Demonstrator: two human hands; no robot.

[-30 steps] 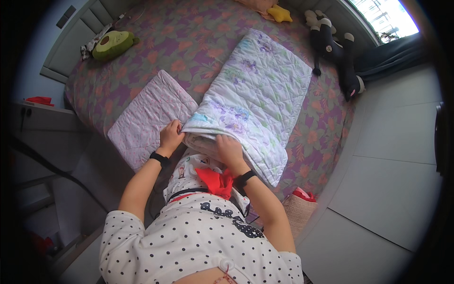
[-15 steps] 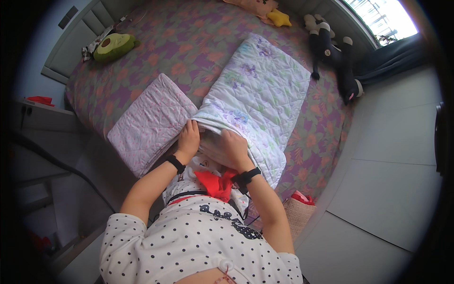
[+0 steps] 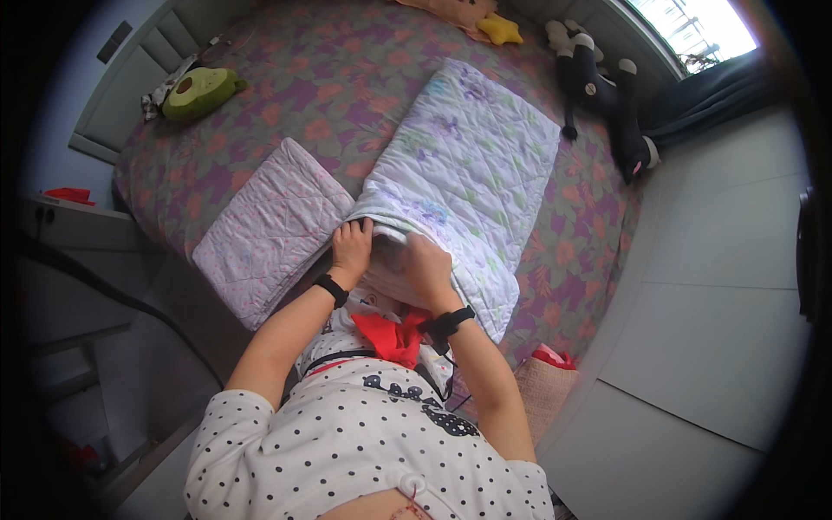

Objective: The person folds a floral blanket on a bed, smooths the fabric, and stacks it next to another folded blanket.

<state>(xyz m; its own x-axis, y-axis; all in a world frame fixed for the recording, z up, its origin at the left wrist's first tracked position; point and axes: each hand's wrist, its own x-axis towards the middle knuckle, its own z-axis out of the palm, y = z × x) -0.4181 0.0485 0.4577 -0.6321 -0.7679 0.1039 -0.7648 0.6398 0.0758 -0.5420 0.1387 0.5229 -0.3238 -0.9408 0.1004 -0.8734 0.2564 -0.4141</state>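
A white quilt (image 3: 472, 156) with purple and green flowers lies on the bed, its near end folded over in layers. My left hand (image 3: 352, 247) grips the folded edge at the quilt's near left corner, fingers curled over it. Close to its right, my right hand (image 3: 426, 267) is closed on the near edge of the same quilt; its fingertips are hidden behind the hand. Between both hands the edge gapes and shows a shaded inner layer. Left of the quilt lies a folded pink quilted pad (image 3: 273, 230), its right side next to my left hand.
A flowered sheet (image 3: 321, 95) covers the bed. Toward its far side are an avocado cushion (image 3: 201, 93), a yellow star cushion (image 3: 500, 29) and a black plush toy (image 3: 598, 95). A pale cabinet (image 3: 693, 329) borders the right; a woven bag (image 3: 544, 390) stands beside it.
My left hand has shifted slightly right along the quilt's edge, nearer my right hand. The right hand keeps its grip. The whole view has moved a little.
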